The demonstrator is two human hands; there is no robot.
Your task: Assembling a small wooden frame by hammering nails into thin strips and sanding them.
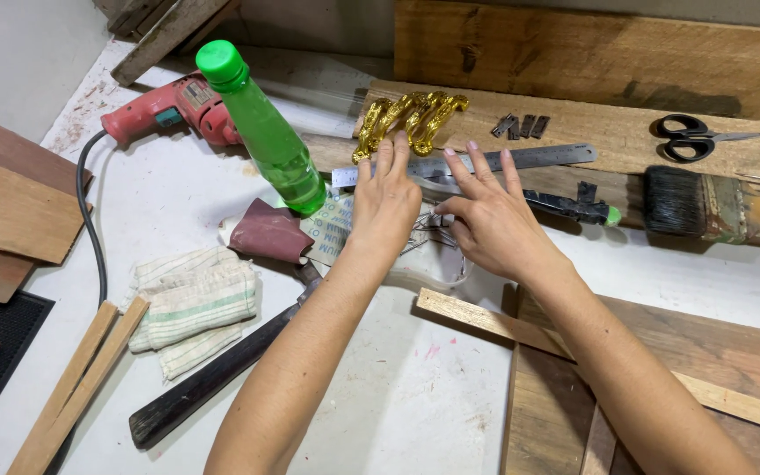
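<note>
Nails [428, 230]: small heap of thin grey wire pieces on white bench, between both hands, partly hidden by them; look loose and tangled, exact count unreadable. Right hand [490, 224] pinching thumb and forefinger together at heap edge, other fingers spread, likely to pick one out. Left hand [386, 200] flat, fingers together and extended, resting beside heap, probably corralling it; holding nothing visible. Just beyond fingertips: steel ruler [503, 161], gold handles [408, 119]. Left of that: green bottle [266, 132], sandpaper sheet [332, 227]. Further out: red drill [173, 110], striped cloth [191, 303].
</note>
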